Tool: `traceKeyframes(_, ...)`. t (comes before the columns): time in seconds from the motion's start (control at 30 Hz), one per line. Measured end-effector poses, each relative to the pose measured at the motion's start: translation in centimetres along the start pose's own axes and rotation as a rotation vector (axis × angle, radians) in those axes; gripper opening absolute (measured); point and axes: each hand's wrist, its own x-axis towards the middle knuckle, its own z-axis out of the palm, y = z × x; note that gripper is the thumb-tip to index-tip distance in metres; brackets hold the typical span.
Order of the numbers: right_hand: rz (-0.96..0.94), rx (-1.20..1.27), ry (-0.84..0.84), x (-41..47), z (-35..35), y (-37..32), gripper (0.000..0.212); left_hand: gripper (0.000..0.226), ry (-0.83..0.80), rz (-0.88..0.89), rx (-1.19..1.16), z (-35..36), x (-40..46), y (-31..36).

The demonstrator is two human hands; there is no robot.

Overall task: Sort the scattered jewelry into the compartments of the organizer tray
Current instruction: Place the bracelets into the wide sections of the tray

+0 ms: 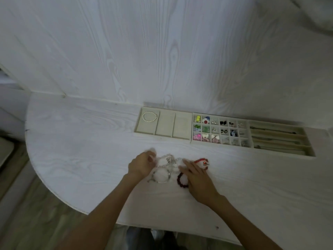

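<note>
1. Reaching in from the near edge, two bare forearms stretch over the white table (75, 156) toward a small pile of bracelets.
2. The left hand (141, 166) has its fingers curled at the left side of the clear bead bracelets (166, 162); the blur keeps me from telling whether it grips them or only touches.
3. The right hand (197, 179) lies flat with fingers straight and close together, its fingertips on the pile, covering part of the dark red bracelet (181, 180).
4. A silver bangle (162, 176) lies between the hands, and a red and white bracelet (202, 162) sits just right of the right hand's fingertips.
5. Farther back, against the wall, stands the organizer tray (191, 127): a pearl bracelet (149, 116) lies in its far left compartment, the two beside it hold nothing.
6. To the right, a grid of small cells holds earrings (207, 129), and long slots hold necklaces (277, 138).
</note>
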Motion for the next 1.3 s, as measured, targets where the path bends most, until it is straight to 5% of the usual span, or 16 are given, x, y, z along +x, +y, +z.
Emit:
traceKeyframes(0.27, 0.043, 0.102, 0.205, 1.4, -1.9, 0.7, 0.029, 0.030, 0.246, 0.093, -0.028, 0.9, -0.2, 1.9)
traceKeyframes(0.43, 0.279, -0.004, 0.042, 4.3, -2.8, -0.1, 0.026, 0.043, -0.052, 0.457, 0.215, 1.4, -0.2, 3.0)
traceKeyframes(0.63, 0.226, 0.228, -0.084, 4.6, -3.8, 0.5, 0.015, 0.038, -0.001, 0.351, 0.354, 0.2, -0.6, 3.0)
traceKeyframes(0.77, 0.135, 0.524, -0.066, 3.7, -6.2, 0.4, 0.007, 0.031, 0.030, 0.261, 0.162, -1.8, -0.7, 3.3)
traceKeyframes(0.9, 0.048, 0.577, -0.048, 3.9, -9.4, -1.2, 0.005, 0.052, -0.346, 0.303, -0.338, -4.5, -0.8, 5.3)
traceKeyframes(1.0, -0.014, 0.632, -0.028, 4.2, -11.9, -2.5, 0.006, 0.056, -0.464, 0.370, -0.424, -5.9, -1.3, 6.9)
traceKeyframes(1.17, -0.014, 0.674, -0.018, 5.6, -13.8, -3.9, 0.013, 0.021, -0.400, 0.372, -0.558, -6.6, -1.2, 7.0)
traceKeyframes(1.3, 0.072, 0.736, 0.038, 7.9, -13.7, -5.1, 0.014, 0.021, -0.302, 0.317, -0.668, -8.0, -0.9, 5.7)
